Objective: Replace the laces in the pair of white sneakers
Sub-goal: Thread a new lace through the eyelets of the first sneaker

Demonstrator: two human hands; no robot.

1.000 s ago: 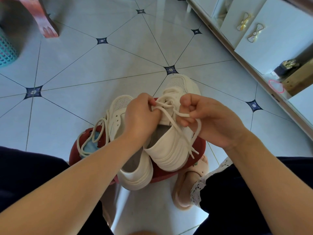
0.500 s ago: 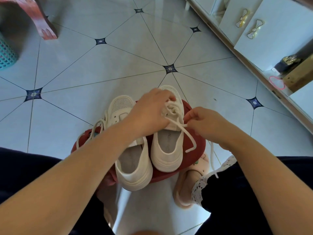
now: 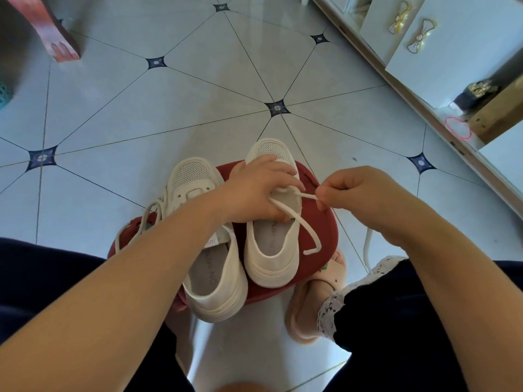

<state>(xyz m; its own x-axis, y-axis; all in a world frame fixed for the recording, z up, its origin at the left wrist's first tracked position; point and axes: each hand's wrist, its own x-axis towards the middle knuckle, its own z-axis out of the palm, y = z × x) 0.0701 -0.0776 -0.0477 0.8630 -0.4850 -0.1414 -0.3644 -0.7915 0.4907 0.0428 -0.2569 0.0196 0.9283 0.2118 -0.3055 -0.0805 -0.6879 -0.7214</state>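
**White lace [image 3: 307, 196] pinched over a sneaker on a red stool [image 3: 322, 219]**

The right hand [image 3: 365, 193] is clenched, with thumb and forefinger pinching the lace and drawing it out straight toward 3 o'clock from the eyelets. A further stretch of the same lace hangs from under this hand toward 6 o'clock. The left hand [image 3: 254, 193] grasps the laced sneaker [image 3: 271, 264], with its fingers laid across the front eyelets and its thumb tucked in at the tongue. The lace's other end curves away from under that hand toward 5 o'clock and lies on the stool top.

The laced sneaker stands on the stool with its toe at 12 o'clock. Touching it at 9 o'clock is the second sneaker [image 3: 210, 281], whose heel juts over the near edge. A loose lace [image 3: 141, 224] trails at 9 o'clock of that one.

At 5 o'clock of the stool a foot in a pink slipper [image 3: 336, 264] rests on the tiled floor [image 3: 113, 114]. A white cabinet [image 3: 458, 43] with bow-shaped handles runs along at 2 o'clock.
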